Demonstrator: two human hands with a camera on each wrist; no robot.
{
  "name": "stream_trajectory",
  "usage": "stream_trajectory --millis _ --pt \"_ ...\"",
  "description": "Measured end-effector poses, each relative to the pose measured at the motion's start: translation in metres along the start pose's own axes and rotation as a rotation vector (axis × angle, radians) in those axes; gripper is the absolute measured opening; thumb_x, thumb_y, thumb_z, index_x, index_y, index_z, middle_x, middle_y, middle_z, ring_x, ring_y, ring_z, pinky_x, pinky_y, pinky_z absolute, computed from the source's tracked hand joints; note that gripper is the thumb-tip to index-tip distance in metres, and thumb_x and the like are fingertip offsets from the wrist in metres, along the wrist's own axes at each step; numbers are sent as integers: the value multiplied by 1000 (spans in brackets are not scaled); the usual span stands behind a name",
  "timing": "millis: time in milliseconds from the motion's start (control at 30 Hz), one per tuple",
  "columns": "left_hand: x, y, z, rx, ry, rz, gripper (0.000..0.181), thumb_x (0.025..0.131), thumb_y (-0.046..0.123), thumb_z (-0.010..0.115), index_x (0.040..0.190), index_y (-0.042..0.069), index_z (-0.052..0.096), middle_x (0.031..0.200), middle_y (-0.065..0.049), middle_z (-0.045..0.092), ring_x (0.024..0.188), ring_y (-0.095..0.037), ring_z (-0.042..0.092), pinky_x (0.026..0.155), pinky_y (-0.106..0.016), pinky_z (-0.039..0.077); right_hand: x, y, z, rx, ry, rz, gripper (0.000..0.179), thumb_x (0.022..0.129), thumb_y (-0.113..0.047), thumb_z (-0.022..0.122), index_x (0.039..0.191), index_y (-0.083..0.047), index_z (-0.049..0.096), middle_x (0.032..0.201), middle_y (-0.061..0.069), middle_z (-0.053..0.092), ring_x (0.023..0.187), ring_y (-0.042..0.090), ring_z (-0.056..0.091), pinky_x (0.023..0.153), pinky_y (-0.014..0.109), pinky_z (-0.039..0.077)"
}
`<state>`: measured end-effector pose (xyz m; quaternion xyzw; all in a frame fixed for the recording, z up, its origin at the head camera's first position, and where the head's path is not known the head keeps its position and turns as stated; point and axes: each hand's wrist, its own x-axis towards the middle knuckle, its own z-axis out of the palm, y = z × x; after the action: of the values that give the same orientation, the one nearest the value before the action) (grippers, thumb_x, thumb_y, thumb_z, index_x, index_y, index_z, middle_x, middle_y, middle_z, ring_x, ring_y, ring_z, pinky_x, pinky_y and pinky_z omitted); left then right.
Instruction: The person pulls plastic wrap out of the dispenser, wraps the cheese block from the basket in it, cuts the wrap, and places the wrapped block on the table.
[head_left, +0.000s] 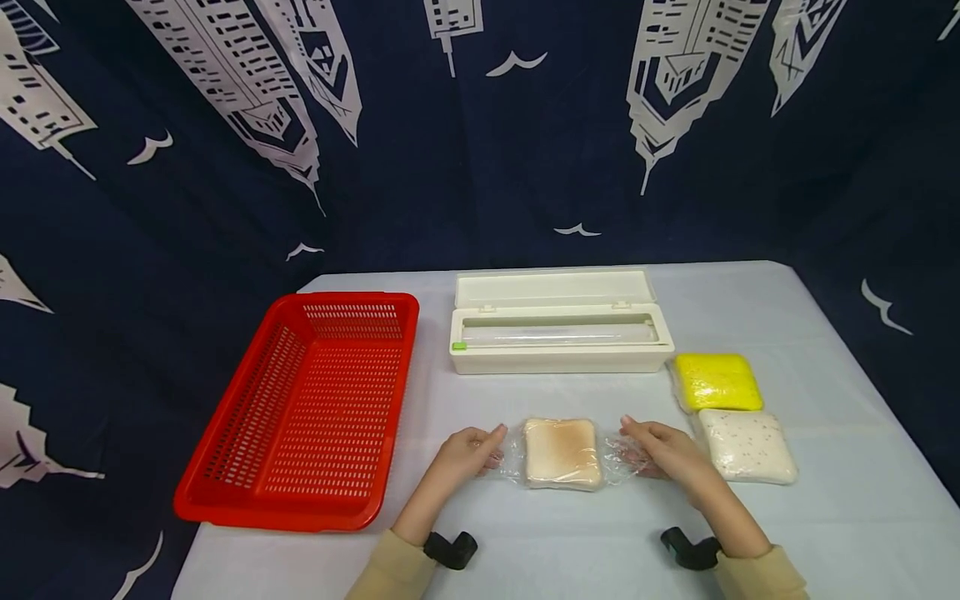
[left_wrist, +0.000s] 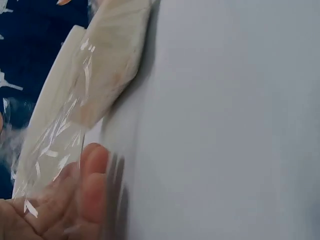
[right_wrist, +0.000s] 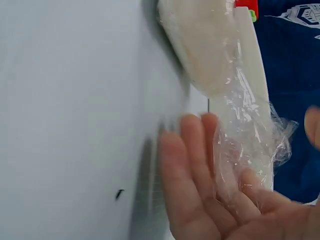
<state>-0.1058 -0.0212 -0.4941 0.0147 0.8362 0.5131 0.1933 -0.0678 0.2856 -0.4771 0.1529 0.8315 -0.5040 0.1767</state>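
A slice of toast (head_left: pixel 562 452), wrapped in clear cling film, lies between the two hands on the white-covered table. Loose film (head_left: pixel 512 457) sticks out at its left and meets my left hand (head_left: pixel 467 452), whose thumb stands apart from the fingers. The right end of the film (right_wrist: pixel 245 135) spreads over the palm and fingers of my right hand (head_left: pixel 667 454); those fingers are fairly straight and the thumb is raised away from them. In the left wrist view, the film (left_wrist: pixel 55 145) overlaps the left fingers (left_wrist: pixel 94 197) beneath the slice's corner.
A red perforated basket (head_left: pixel 395 417) stands at the left. Behind the toast is a white cling film dispenser (head_left: pixel 562 361) with its lid raised. At the right lie a wrapped yellow block (head_left: pixel 717 382) and a wrapped white speckled slice (head_left: pixel 747 446). A dark patterned cloth (head_left: pixel 487 183) hangs behind.
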Motion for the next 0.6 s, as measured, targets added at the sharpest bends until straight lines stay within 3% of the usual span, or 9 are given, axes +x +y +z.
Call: stream_trajectory --millis 67,133,300,433,600 --pt "0 0 5 22 20 17 45 94 41 62 97 -4 67 81 -10 75 67 -11 66 61 -25 54 0 0 1 -11 -30 -17 64 99 -46 54 132 8 53 122 23 65 90 14 66 76 30 59" --pt "-1 -1 8 12 44 52 34 93 31 66 94 -4 68 79 -11 75 64 -11 66 59 -24 53 -2 0 2 -7 -39 -44 57 97 -38 59 129 9 55 112 18 70 86 13 67 73 29 58" --pt "-4 0 10 -73 89 66 20 90 15 68 94 -5 68 79 -13 75 65 -14 71 59 -23 56 -7 2 5 72 0 -97 41 94 -19 65 122 11 59 94 11 76 74 8 69 67 24 58" --pt "-7 4 10 -110 122 44 20 91 16 69 95 -4 67 78 -12 74 63 -12 70 58 -24 56 -11 1 5 136 27 -70 41 95 -16 63 122 14 56 97 10 74 76 5 69 70 23 58" --pt "-9 11 11 -110 166 71 22 89 18 71 93 -3 66 79 -13 74 66 -13 69 59 -23 54 -15 -3 8 242 33 -19 51 99 -21 58 134 14 46 107 7 71 84 1 67 77 21 57"
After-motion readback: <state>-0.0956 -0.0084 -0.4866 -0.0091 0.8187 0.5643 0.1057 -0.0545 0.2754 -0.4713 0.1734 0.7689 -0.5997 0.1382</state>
